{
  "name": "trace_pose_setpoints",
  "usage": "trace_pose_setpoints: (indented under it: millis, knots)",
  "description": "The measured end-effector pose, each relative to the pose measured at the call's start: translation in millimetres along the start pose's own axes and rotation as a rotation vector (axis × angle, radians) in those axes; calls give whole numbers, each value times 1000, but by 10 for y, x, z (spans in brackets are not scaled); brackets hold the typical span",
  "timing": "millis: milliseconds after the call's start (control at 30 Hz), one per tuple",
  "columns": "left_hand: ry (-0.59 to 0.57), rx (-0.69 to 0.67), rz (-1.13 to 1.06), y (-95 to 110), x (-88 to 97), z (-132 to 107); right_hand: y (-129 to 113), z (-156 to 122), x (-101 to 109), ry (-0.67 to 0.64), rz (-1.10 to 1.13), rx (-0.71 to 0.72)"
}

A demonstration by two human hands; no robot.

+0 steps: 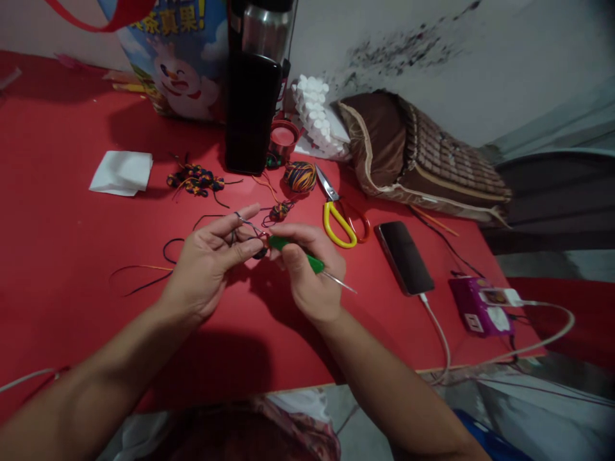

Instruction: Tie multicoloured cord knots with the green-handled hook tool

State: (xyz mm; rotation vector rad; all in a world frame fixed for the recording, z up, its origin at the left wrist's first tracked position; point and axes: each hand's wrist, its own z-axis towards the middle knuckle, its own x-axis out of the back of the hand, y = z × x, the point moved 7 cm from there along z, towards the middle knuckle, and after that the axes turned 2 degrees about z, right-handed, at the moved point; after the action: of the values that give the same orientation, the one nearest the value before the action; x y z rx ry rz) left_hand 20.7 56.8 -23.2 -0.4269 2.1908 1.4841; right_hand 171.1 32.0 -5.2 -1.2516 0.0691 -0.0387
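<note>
My left hand (211, 259) is above the red table (72, 256), its fingers pinching a thin multicoloured cord (250, 224) with a small knotted piece at the fingertips. My right hand (310, 269) is closed round a green-handled tool (298, 253) with thin metal ends; one end points at the cord, the other sticks out to the right. The two hands meet fingertip to fingertip. Loose cord ends (144, 275) trail left across the table.
Behind the hands lie a ball of multicoloured cord (299, 176), finished knotted pieces (195, 179), yellow-handled scissors (339, 218), a white tissue (122, 171), a black flask (252, 109). A phone (403, 256) on a cable and a purple power strip (480, 307) lie right.
</note>
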Motion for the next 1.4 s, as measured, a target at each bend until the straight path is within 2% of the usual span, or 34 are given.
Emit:
trace_pose_setpoints:
  millis: [133,367,700,1000,1100,1267,1333,1400]
  knots:
    - [-42,29,36,81,46,12,12,30,48,-42,49,-30]
    - [-37,-34,108,163,62,8,-108,76,106,-23,-68,-40]
    - [-31,-98,186,256,77,15,-231,141,156,-46,-151,141]
    - [-122,35,232,240,158,43,-353,198,187,-162,-76,178]
    - [-129,54,229,219,186,49,-333,220,207,-193,-3,150]
    - [-191,34,234,165,128,44,-144,221,205,-222,172,-21]
    - [-173,-22,277,167,101,34,-47,201,165,-200,252,-97]
    - [-103,-129,337,201,90,16,34,173,107,-151,345,-146]
